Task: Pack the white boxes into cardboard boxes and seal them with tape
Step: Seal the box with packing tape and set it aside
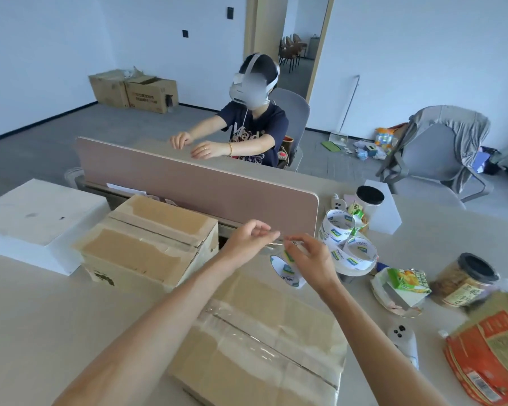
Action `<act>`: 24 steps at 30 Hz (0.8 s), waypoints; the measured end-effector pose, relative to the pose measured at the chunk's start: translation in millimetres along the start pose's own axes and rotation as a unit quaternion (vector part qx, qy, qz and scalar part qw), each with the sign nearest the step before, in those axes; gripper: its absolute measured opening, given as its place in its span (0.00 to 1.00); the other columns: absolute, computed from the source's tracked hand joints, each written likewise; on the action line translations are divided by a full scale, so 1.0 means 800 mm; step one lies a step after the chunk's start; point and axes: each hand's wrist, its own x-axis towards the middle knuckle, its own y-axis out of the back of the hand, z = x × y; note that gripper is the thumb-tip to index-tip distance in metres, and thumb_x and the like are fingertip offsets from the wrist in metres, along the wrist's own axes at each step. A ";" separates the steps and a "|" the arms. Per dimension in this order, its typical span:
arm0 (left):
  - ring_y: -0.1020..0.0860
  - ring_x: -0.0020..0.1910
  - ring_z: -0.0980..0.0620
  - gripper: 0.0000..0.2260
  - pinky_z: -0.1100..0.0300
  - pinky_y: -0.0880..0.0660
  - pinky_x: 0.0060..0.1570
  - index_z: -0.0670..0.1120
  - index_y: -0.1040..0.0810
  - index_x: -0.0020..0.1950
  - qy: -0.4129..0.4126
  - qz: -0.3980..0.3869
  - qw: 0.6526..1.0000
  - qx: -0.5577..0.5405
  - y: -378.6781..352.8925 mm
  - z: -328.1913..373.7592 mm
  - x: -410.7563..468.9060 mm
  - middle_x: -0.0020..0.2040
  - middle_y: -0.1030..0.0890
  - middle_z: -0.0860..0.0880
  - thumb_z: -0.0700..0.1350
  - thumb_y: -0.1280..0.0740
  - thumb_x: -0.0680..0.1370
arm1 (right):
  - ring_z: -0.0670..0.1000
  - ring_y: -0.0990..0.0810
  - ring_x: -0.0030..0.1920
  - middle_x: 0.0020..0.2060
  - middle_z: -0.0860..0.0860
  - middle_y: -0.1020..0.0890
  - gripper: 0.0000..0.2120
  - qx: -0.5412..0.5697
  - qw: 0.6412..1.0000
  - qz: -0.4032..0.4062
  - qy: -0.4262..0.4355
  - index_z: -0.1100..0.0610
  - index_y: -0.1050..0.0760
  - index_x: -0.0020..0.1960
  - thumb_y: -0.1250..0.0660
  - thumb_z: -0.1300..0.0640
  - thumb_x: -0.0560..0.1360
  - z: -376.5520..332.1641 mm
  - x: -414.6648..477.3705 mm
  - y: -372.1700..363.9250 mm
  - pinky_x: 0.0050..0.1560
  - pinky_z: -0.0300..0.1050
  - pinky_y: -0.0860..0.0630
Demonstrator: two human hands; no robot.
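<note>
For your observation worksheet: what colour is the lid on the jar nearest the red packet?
The lid is black; head view.

Bright, even, cool light with a bluish cast on the walls. Shadows are soft and faint, with a thin one under the far cardboard box (147,247) on the table (56,332). Glare streaks the clear tape (247,326) on the near box (276,376). The left hand (247,238), right hand (308,259) and tape roll (288,269) are slightly smeared. Wide-angle bending at the edges, forearms stretched. Soft overall.

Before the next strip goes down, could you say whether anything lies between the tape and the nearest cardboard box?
Nothing visible does. The right hand holds the tape roll, the left hand pinches its free end, above the far edge of the cardboard box; only forearms cross it.
</note>
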 end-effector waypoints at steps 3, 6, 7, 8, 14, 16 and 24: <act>0.22 0.52 0.61 0.13 0.67 0.30 0.48 0.51 0.18 0.51 -0.002 -0.059 0.998 0.004 0.008 -0.001 0.039 0.50 0.17 0.56 0.59 0.32 0.76 | 0.35 0.21 0.46 0.44 0.38 0.17 0.06 -0.002 1.000 0.021 -0.016 0.43 0.20 0.47 0.32 0.54 0.77 -0.002 0.027 -0.011 0.44 0.29 0.29; 0.22 0.43 0.58 0.09 0.74 0.31 0.40 0.46 0.17 0.48 -0.040 -0.076 0.996 0.015 0.010 -0.008 0.072 0.43 0.17 0.52 0.50 0.29 0.76 | 0.41 0.20 0.45 0.45 0.41 0.17 0.05 -0.010 0.999 0.047 -0.024 0.48 0.19 0.51 0.32 0.54 0.77 0.000 0.048 -0.022 0.44 0.31 0.29; 0.22 0.42 0.58 0.07 0.75 0.31 0.39 0.44 0.17 0.48 -0.047 -0.077 0.996 0.013 0.010 -0.010 0.081 0.43 0.17 0.50 0.48 0.29 0.76 | 0.43 0.20 0.46 0.47 0.42 0.17 0.07 -0.016 0.998 0.054 -0.030 0.50 0.19 0.53 0.32 0.53 0.77 0.002 0.052 -0.024 0.47 0.34 0.28; 0.23 0.42 0.57 0.07 0.75 0.31 0.39 0.43 0.17 0.48 -0.047 -0.081 0.996 0.010 0.009 -0.012 0.090 0.44 0.17 0.49 0.47 0.29 0.77 | 0.44 0.20 0.49 0.48 0.43 0.17 0.09 -0.021 0.997 0.059 -0.040 0.51 0.19 0.56 0.32 0.53 0.77 0.002 0.056 -0.025 0.50 0.35 0.28; 0.22 0.44 0.55 0.05 0.61 0.27 0.51 0.45 0.18 0.47 -0.039 -0.118 0.992 0.013 0.000 -0.002 0.127 0.41 0.19 0.51 0.46 0.29 0.76 | 0.46 0.25 0.44 0.34 0.44 0.22 0.32 0.078 0.995 0.004 -0.063 0.45 0.37 0.75 0.32 0.51 0.73 0.006 0.063 -0.004 0.50 0.36 0.28; 0.22 0.43 0.54 0.04 0.61 0.26 0.50 0.44 0.19 0.46 -0.054 -0.108 0.993 0.012 -0.001 0.011 0.138 0.41 0.19 0.51 0.45 0.30 0.76 | 0.48 0.24 0.41 0.35 0.57 0.22 0.32 0.120 0.992 0.007 -0.040 0.42 0.35 0.73 0.32 0.52 0.70 0.007 0.063 0.007 0.47 0.36 0.28; 0.22 0.47 0.52 0.07 0.60 0.29 0.47 0.45 0.17 0.48 -0.109 -0.114 0.977 0.144 0.002 0.070 0.179 0.46 0.17 0.50 0.48 0.31 0.77 | 0.50 0.18 0.42 0.42 0.57 0.14 0.17 0.201 0.974 0.099 0.020 0.48 0.27 0.64 0.33 0.62 0.79 0.000 0.076 0.033 0.44 0.45 0.20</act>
